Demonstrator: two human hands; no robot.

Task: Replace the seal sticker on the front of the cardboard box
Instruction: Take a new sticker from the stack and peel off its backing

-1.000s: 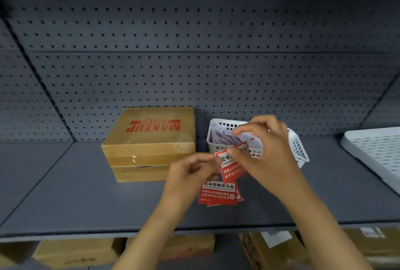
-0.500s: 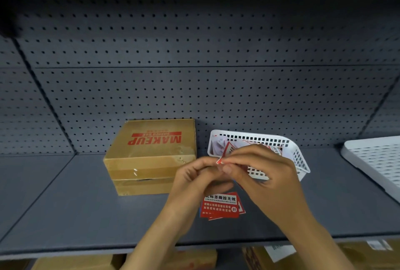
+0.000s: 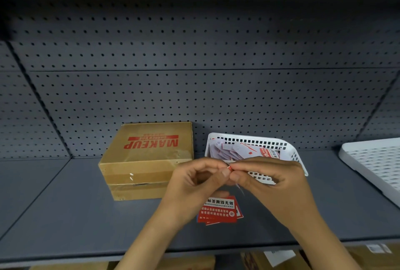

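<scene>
A brown cardboard box (image 3: pixel 149 161) printed MAKEUP in red sits on the grey shelf (image 3: pixel 65 215), its taped front face toward me. Right of it, my left hand (image 3: pixel 194 189) and my right hand (image 3: pixel 268 185) meet fingertip to fingertip, both pinching a small red seal sticker (image 3: pixel 229 168) seen almost edge-on. Most of that sticker is hidden by my fingers. Below my hands a short stack of red seal stickers (image 3: pixel 219 211) lies flat on the shelf.
A white perforated basket (image 3: pixel 287 150) with used sticker backings stands behind my hands. A white perforated tray (image 3: pixel 374 161) lies at the far right. Pegboard wall behind. Cardboard boxes (image 3: pixel 270 259) fill the shelf below.
The sticker in my hands has turned from face-on to almost edge-on, and my fingertips have closed together over it. The view has tilted up slightly.
</scene>
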